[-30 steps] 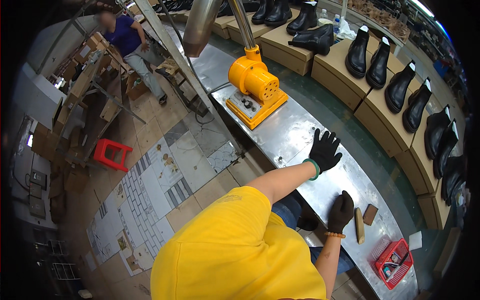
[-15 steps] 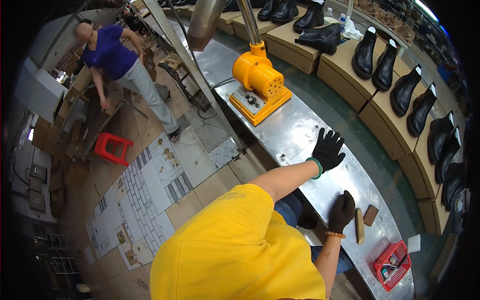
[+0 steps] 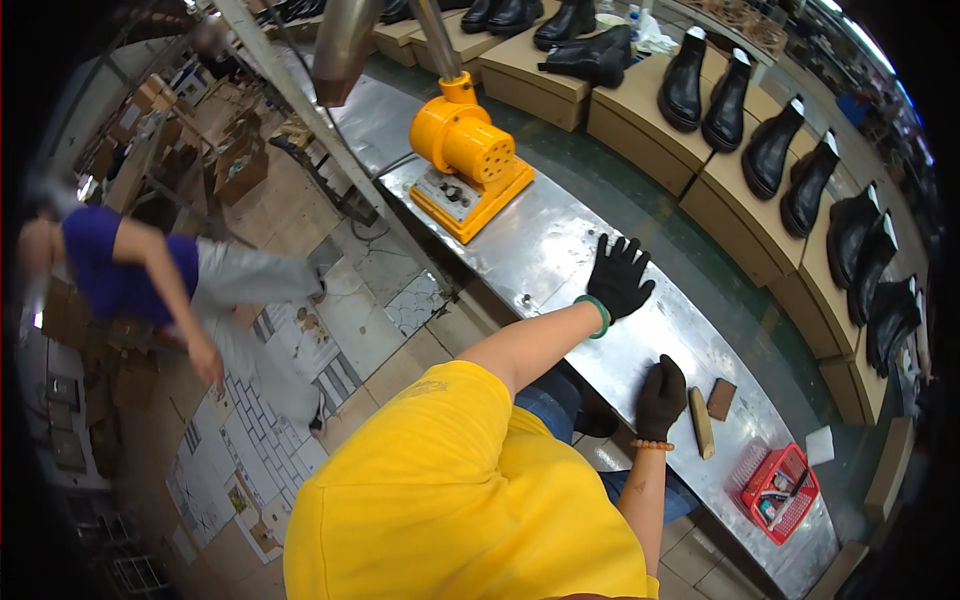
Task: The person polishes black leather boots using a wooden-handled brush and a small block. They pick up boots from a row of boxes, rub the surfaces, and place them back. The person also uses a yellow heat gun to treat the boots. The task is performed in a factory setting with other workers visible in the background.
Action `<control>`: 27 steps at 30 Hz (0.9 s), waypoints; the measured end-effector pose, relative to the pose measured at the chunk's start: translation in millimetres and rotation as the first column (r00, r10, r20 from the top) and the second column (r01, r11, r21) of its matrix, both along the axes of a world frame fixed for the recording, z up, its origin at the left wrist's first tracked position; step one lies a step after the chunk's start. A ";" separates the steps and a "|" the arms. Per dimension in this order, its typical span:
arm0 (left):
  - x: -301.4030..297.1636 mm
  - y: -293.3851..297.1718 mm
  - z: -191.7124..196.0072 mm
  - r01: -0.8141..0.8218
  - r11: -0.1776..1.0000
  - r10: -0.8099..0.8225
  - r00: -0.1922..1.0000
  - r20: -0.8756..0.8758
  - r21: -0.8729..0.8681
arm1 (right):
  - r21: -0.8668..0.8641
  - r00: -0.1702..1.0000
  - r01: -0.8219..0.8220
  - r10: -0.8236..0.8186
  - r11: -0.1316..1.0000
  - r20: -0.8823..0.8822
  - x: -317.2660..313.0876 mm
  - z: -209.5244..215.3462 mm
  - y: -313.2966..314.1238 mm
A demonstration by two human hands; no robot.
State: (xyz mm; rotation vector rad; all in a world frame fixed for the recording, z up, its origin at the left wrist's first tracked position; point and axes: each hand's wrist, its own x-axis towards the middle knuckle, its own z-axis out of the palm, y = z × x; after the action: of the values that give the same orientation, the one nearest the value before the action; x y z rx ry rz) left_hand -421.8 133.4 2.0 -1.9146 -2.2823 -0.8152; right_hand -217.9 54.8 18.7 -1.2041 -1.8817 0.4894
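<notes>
My left hand (image 3: 620,278), in a black glove with a green bangle at the wrist, lies on the metal bench top (image 3: 560,245) with its fingers spread. Nearer me, my right hand (image 3: 662,400), in a dark glove with an orange bead bracelet, rests curled on the bench. Its inner side is hidden, so whatever it may hold does not show. Close to its right lie a wooden stick-like piece (image 3: 701,423) and a small brown block (image 3: 721,399).
A red basket (image 3: 779,494) of small items stands at the bench's near end. A yellow machine (image 3: 462,155) sits farther left. Black boots (image 3: 724,100) line cardboard boxes (image 3: 740,225) beyond the bench. A person in purple (image 3: 130,265) is on the floor at left.
The view has shifted, moving the bench and boots leftward in the picture. The person in purple has come nearer on the left, covering the red stool. Both my hands keep their poses.
</notes>
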 end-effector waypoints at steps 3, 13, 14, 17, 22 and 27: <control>-2.1 -1.5 3.6 0.004 1.000 -0.004 1.000 -0.015 -0.021 | 0.030 1.000 0.009 -0.009 1.000 0.015 -2.7 3.7 -1.7; -1.6 -2.0 5.6 0.021 0.999 -0.022 0.999 -0.025 -0.040 | -0.042 1.000 0.013 -0.012 0.999 0.025 -1.6 7.3 -2.1; -0.4 0.1 3.3 0.020 0.999 -0.021 0.999 -0.026 -0.049 | -0.047 1.000 0.017 -0.017 0.999 0.014 -0.2 5.2 -2.6; -0.3 3.1 -3.6 0.039 0.999 -0.039 0.999 -0.028 -0.018 | 0.018 0.999 0.015 -0.014 1.000 -0.038 -0.3 3.5 -1.1; -3.5 5.2 -10.8 0.030 0.999 -0.027 0.996 -0.085 0.031 | -0.210 0.993 -0.030 0.006 0.977 -0.115 3.3 -2.8 -1.8; -2.6 6.5 -4.3 0.026 0.999 -0.030 0.992 -0.120 -0.035 | -0.157 0.996 -0.053 0.064 0.986 0.066 4.9 14.8 -1.8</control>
State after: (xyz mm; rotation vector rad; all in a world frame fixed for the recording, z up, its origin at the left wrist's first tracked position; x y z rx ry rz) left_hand -424.5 139.9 -2.3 -1.9569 -2.2176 -0.6482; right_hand -213.0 53.0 33.5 -1.2843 -1.9731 0.6429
